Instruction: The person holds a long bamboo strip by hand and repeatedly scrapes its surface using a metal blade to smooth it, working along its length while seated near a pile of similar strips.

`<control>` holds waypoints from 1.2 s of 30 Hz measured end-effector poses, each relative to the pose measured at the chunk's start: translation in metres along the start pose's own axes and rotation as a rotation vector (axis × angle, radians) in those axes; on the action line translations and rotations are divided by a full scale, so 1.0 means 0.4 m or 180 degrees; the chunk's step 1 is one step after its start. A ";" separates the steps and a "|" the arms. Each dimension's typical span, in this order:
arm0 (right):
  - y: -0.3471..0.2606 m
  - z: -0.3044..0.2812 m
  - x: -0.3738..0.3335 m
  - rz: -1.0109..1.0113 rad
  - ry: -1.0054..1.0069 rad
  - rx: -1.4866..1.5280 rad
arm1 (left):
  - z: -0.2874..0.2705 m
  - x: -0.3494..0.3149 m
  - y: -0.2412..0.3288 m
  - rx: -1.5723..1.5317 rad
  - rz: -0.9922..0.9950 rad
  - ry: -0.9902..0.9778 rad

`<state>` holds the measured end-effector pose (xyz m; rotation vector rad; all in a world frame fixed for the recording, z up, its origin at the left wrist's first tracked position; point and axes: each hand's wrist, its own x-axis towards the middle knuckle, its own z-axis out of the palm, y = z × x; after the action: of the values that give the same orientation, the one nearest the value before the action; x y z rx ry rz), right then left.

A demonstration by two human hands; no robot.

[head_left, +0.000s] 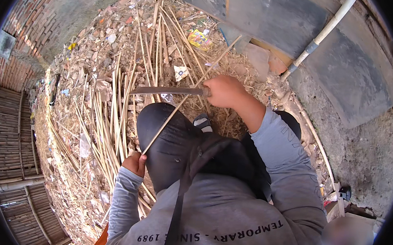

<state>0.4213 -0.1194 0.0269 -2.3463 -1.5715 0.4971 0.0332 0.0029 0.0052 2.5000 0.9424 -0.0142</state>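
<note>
My left hand (134,163) is closed around the lower end of a long, thin bamboo strip (163,126). The strip slants up and to the right across my left knee. My right hand (226,92) grips the handle of a long-bladed knife (164,91), whose dark blade points left, nearly level. Blade and strip cross just left of my right hand; I cannot tell whether they touch. Many pale bamboo strips (119,112) lie in a loose bundle on the ground beside my left knee, and more strips (156,42) lie ahead.
Scraps, shavings and litter cover the ground (82,64), including a yellow wrapper (199,39). Dark panels (276,19) and a pale pole (321,38) stand at the far right. A brick wall (35,20) rises at far left, with a bamboo-slat panel (11,132) nearer.
</note>
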 end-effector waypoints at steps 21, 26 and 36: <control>-0.002 0.001 0.003 0.0187 0.0334 0.0347 | 0.026 -0.008 -0.018 -0.0162 0.0038 0.0145; 0.151 0.019 0.040 0.0737 0.0552 0.0831 | 0.026 0.034 0.032 -0.0097 0.0120 0.0226; 0.103 0.024 0.021 0.0527 0.0486 0.0380 | 0.033 0.014 0.003 -0.0144 0.0184 0.0101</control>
<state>0.4543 -0.1266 0.0004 -2.3725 -1.2534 0.4231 0.0402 -0.0002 -0.0068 2.4912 0.8732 0.0646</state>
